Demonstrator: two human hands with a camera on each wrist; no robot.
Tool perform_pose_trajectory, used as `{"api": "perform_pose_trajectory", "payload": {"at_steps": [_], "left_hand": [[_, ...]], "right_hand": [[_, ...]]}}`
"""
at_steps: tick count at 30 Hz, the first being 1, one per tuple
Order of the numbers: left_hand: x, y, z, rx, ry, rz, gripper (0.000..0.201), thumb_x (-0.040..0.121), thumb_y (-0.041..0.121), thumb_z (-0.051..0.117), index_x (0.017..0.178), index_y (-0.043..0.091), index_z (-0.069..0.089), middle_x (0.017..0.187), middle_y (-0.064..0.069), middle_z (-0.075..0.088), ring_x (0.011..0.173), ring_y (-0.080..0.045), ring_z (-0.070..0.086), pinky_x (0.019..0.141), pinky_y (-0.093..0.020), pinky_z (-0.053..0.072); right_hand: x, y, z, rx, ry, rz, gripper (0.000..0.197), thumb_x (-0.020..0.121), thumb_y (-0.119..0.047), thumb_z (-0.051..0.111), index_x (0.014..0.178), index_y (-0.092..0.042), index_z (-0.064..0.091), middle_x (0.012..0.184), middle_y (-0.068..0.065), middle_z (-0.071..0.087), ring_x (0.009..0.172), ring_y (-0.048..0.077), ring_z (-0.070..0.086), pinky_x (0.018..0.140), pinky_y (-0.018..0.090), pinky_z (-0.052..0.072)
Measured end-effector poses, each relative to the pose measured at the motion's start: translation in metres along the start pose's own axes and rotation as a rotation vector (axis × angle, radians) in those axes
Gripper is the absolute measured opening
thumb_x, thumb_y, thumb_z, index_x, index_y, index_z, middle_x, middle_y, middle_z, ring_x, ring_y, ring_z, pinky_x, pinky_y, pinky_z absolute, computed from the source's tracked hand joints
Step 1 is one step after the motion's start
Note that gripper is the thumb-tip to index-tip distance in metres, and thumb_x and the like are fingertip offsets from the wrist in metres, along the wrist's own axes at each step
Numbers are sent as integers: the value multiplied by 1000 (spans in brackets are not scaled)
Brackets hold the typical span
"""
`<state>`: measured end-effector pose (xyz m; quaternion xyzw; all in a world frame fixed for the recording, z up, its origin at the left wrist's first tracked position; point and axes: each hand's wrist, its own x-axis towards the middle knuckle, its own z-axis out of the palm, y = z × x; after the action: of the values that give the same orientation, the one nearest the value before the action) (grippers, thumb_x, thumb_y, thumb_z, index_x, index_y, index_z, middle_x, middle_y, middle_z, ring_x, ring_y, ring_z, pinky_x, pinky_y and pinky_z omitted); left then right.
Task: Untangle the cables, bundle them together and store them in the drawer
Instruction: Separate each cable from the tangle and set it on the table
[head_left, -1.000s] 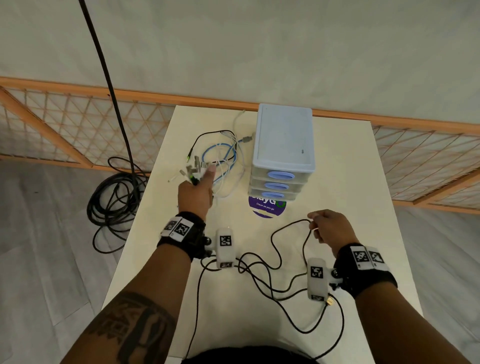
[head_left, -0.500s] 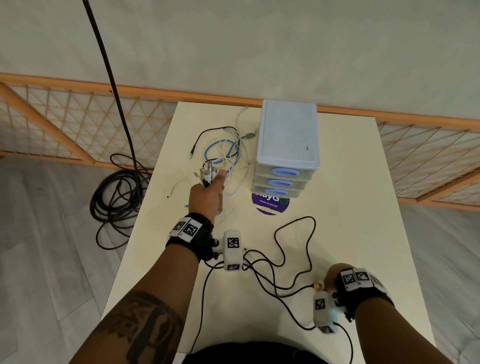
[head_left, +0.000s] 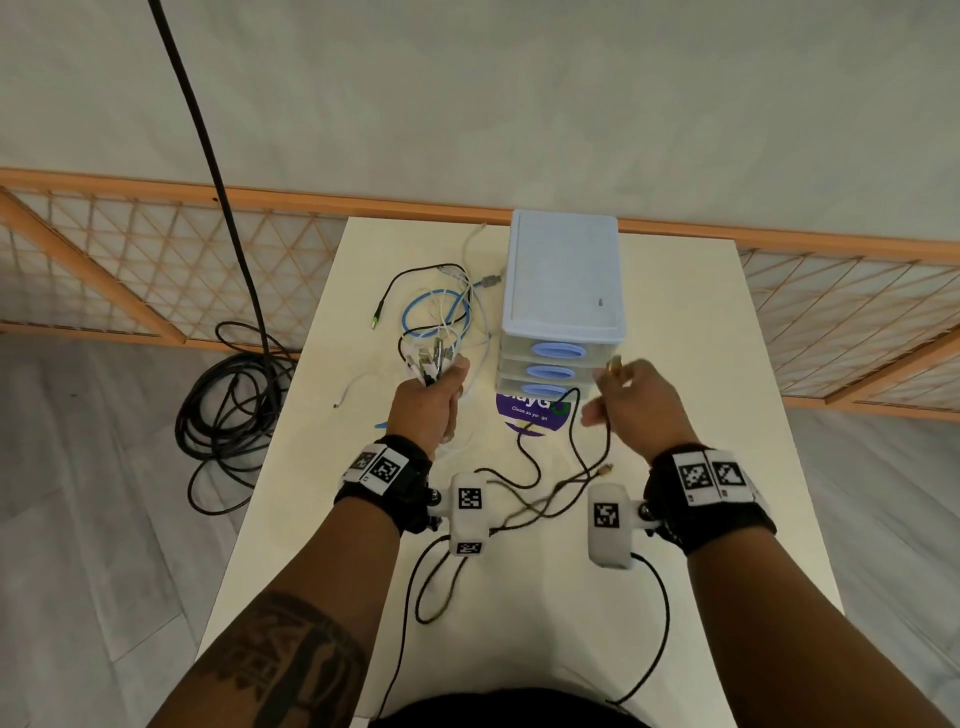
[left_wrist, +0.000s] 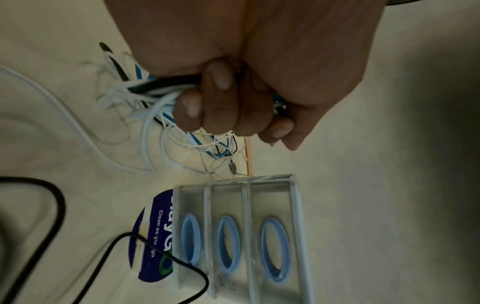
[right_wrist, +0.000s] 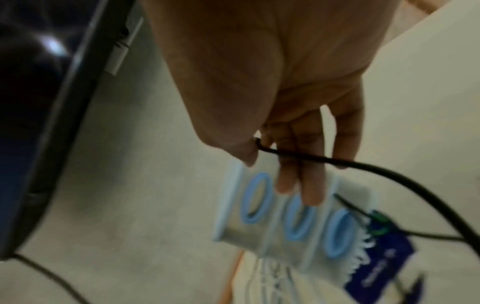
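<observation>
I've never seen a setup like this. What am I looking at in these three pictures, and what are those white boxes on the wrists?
No robot here: a person works with bare hands. One picture comes from a camera on the head, looking down at a white table. The other two come from the white boxes, which are cameras strapped to each wrist, looking along the fingers. On the table stand a blue drawer unit with three closed drawers and a tangle of white, blue and black cables. The left hand grips a bunch of cable ends from that tangle. The right hand pinches a black cable near its plug, the other fingers straight. Black leads run from the wrist cameras.
</observation>
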<state>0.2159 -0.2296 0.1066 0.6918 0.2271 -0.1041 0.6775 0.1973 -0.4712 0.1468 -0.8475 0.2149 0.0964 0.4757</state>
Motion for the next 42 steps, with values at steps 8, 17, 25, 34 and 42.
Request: {"api": "perform_pose_trajectory", "payload": {"at_steps": [8,17,25,34,42], "left_hand": [[-9,15,-2,-182,-170,-90,37,98,32,63,69,15,48,51,4,30,43,-13,22,48,-27,21],[-24,18,0,-315,-468,-66,8,83,21,57,81,14,52,64,3,42,44,-11,29,53,-28,27],[-24,17,0,-218,-508,40,26,94,33,60,81,11,56,55,-7,40,43,-21,38,52,-35,27],[-22,25,-6,-83,-337,157,39,96,53,54,80,18,63,76,-2,42,54,-20,35,49,-29,29],[-26,21,-1,47,-438,210,41,101,50,53,86,14,65,53,-2,44,46,-18,39,51,-28,35]], "right_hand": [[-30,-62,16,570,-348,-237,13,102,-2,45,111,-9,51,84,4,64,57,12,50,57,25,45],[-55,-56,50,451,-358,-5,11,103,-17,55,104,-7,58,77,12,77,67,22,75,66,31,59],[-65,-62,66,292,-360,-77,32,107,-31,51,85,-9,56,65,5,72,49,19,64,50,26,52],[-66,-53,70,236,-520,-94,32,108,-19,45,85,-3,61,75,16,72,52,10,66,54,19,50],[-61,-52,72,206,-486,-98,41,110,-31,42,89,-5,65,63,9,70,53,23,65,66,34,55]]}}
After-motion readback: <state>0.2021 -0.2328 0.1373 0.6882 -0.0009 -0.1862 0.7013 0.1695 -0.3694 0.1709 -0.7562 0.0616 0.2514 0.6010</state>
